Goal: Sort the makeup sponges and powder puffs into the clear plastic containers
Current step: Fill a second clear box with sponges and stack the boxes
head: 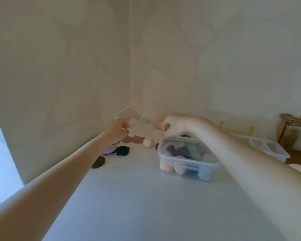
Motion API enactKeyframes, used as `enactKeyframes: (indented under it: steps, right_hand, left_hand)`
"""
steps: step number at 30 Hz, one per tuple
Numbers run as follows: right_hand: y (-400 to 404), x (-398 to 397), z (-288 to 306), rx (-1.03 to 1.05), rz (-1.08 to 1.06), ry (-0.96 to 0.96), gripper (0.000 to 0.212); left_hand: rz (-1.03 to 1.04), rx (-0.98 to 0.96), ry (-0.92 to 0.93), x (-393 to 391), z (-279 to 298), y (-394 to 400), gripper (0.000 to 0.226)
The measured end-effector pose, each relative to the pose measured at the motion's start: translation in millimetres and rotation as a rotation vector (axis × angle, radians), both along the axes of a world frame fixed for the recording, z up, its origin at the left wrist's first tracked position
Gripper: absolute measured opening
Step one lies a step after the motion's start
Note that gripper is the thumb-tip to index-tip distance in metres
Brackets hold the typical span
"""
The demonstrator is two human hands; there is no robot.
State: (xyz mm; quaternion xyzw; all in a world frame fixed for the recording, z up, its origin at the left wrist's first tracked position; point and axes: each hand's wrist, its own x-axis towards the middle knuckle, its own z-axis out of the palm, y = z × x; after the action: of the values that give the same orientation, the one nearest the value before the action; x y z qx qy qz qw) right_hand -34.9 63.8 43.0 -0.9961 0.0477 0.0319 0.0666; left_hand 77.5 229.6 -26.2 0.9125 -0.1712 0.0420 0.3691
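Lidded clear container [188, 159], packed with sponges, is touched at its far lid edge by curled right-hand fingertips [165, 134]; left hand [117, 130], half-curled by the empty tilted container [127, 113], grip unclear; loose peach sponge [148, 142] judged light, squashy, best pinched mid-body.

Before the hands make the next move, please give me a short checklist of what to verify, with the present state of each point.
1. Lid sits flat on the filled container: ok, it looks closed.
2. Right hand at the container's far corner: ok.
3. Left hand has hold of the empty clear container: cannot tell, too blurred.
4. Loose pieces left on the table: not ok; a peach sponge, brown puffs and dark green puffs lie outside.
5. The empty container is open: cannot tell.
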Motion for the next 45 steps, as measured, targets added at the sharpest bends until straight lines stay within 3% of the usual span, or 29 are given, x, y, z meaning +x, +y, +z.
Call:
enactKeyframes:
  steps: [3,10,13,15,17,19,21,23,25,31,36,39,45]
  right_hand:
    - [6,44,-11,0.033,0.113,-0.031,0.026]
    - [10,106,-46,-0.155,0.183,0.344,0.049]
    - [10,118,-56,-0.139,0.177,0.265,0.033]
    - [3,119,-52,-0.013,0.163,0.144,0.022]
    - [-8,107,-37,0.118,0.166,0.036,0.013]
    - [-24,87,-21,0.197,0.157,-0.019,0.017]
    - [-41,66,-12,0.23,0.134,0.005,0.018]
    - [-56,49,-9,0.213,0.109,0.056,0.019]
    - [-68,32,-10,0.198,0.074,0.082,0.019]
    - [-80,-4,-13,0.186,0.01,-0.015,0.009]
    - [-92,-41,-12,0.095,-0.171,0.053,0.007]
    - [-103,-66,-25,0.29,-0.302,0.053,0.018]
    - [-98,-94,-57,0.906,-0.365,-0.275,0.014]
  left_hand:
    - [0.021,0.052,-0.042,27,-4,1,0.034]
    - [-0.02,-0.005,-0.149,65,-14,-27,0.04]
    - [-0.004,-0.013,-0.196,75,-12,-45,0.042]
    - [-0.007,-0.053,-0.166,79,-7,-57,0.049]
    - [-0.018,-0.117,-0.103,81,-2,-72,0.056]
    - [0.005,-0.079,-0.041,81,-1,-85,0.059]
    - [0.042,-0.032,-0.019,80,-4,-95,0.047]
    - [0.031,-0.148,0.02,79,-7,-100,0.02]
    - [0.002,-0.313,0.061,74,-5,-103,0.028]
    - [-0.134,-0.385,-0.019,40,28,-91,0.03]
    - [-0.307,-0.361,-0.192,-4,52,-86,0.033]
    - [-0.424,-0.272,-0.31,-44,59,-83,0.024]
    - [-0.561,-0.145,-0.434,-92,54,-98,0.011]
